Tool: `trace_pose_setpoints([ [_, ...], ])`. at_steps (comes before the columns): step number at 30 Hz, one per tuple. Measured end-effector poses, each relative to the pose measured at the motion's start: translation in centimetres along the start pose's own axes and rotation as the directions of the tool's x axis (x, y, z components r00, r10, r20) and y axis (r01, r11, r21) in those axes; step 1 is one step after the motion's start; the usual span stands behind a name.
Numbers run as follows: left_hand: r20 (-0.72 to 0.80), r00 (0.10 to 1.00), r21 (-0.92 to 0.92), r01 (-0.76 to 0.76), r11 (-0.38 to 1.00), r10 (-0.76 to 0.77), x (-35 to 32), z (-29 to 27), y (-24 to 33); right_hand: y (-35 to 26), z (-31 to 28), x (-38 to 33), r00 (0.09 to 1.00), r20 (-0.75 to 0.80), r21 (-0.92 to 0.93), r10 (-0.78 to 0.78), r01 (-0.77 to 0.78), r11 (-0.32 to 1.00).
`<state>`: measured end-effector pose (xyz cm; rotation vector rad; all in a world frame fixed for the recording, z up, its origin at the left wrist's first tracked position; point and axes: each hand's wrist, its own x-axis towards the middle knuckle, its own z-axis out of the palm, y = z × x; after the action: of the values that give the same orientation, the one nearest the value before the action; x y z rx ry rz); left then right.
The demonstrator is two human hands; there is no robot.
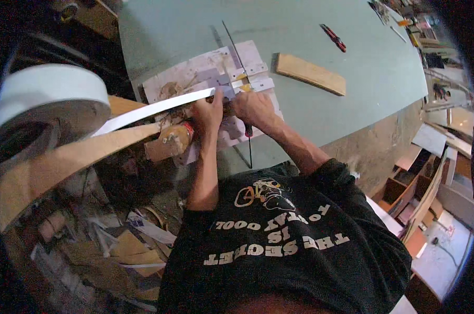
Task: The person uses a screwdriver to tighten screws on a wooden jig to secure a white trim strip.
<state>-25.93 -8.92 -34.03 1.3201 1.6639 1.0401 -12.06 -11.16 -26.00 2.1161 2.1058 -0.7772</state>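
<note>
A white edging strip (163, 107) runs from a large white roll (53, 91) at the left to a white board jig (203, 68) on the table. My left hand (210, 111) pinches the strip near its end, beside the jig. My right hand (254, 109) is closed at the small blocks (257, 83) of the jig; its fingers hide what they hold. A thin dark rod (236, 49) rises beyond that hand. Below its wrist shows a dark handle with red (249, 130) and a thin shaft.
A crusted glue jar (178, 137) stands left of my left forearm. On the green tabletop (279, 31) lie a wooden block (311, 74) and a red-and-black utility knife (334, 38). A curved wooden piece (64, 162) supports the roll's side; scraps (135, 248) litter the lower left.
</note>
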Motion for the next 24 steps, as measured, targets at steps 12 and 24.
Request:
trace_pose_setpoints([
  [12, 0.337, 0.934, -0.181, 0.191, 0.965, -0.121, -4.8, -3.8, 3.9, 3.8, -0.4, -4.0, 0.997, -0.043, 0.251, 0.071, -0.058, 0.966],
  [24, 0.306, 0.948, 0.283, -0.005, 0.959, -0.085, 2.0, 0.9, 3.7, 5.6, 1.3, -1.2, 0.988, -0.155, 0.366, -0.024, 0.080, 0.927],
])
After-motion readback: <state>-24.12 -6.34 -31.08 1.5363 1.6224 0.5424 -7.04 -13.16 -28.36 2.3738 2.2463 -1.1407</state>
